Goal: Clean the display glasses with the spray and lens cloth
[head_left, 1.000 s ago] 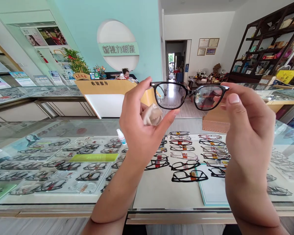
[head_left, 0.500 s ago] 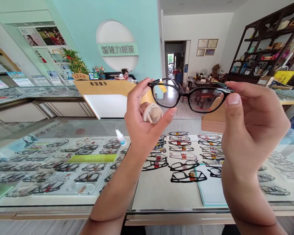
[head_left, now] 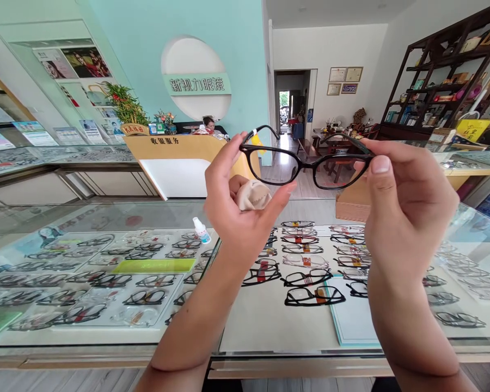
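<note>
A pair of black-framed eyeglasses (head_left: 309, 165) is held up in front of me, arms unfolded and pointing away. My right hand (head_left: 408, 201) pinches it at the right hinge between thumb and index finger. My left hand (head_left: 243, 218) has its lower fingers curled round a bunched beige cloth (head_left: 253, 196). Its index fingertip is at the eyeglasses' left hinge, while its thumb points out below the left lens. A small white tag sits on the left arm of the eyeglasses, near the hinge.
Below my hands, a glass display counter (head_left: 265, 332) holds rows of eyeglasses. A white spray bottle (head_left: 201, 231) stands on it, left of my left forearm. Beyond are a cardboard box (head_left: 353, 208) and a cashier desk (head_left: 179, 169) with a person (head_left: 207, 126) seated behind it.
The eyeglasses have moved slightly left and tilted, so their arms show more above the lenses. My right hand has shifted left with them; my left hand has barely moved.
</note>
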The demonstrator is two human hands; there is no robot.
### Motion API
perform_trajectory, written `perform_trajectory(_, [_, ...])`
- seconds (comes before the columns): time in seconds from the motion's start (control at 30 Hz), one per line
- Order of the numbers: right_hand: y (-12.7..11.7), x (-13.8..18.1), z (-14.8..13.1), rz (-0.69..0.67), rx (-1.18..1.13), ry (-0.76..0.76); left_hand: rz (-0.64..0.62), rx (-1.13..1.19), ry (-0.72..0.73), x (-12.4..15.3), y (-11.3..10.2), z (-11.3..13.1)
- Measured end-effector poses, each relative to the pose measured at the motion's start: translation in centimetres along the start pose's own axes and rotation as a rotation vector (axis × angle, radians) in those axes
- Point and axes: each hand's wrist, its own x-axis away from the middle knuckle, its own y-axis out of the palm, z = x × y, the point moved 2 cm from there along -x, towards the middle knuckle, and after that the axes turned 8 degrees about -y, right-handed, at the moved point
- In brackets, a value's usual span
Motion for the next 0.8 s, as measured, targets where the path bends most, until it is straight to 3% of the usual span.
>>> perform_trajectory(0.3, [0.2,-0.1,-0.3,0.051,0.004,-0.015,-0.009,0.03,-0.013,0.0,-0.1,0.1])
perform_trajectory(0.5, [-0.1,-0.3,-0.7,0.003,-0.032,0.008,-0.054,0.132,-0.074,0.0,0.2,-0.7])
perform_trajectory(0.8, [-0.1,-0.3,-0.2,-0.078,-0.33,0.183,-0.125,0.171,-0.104,0.2,0.1,-0.9])
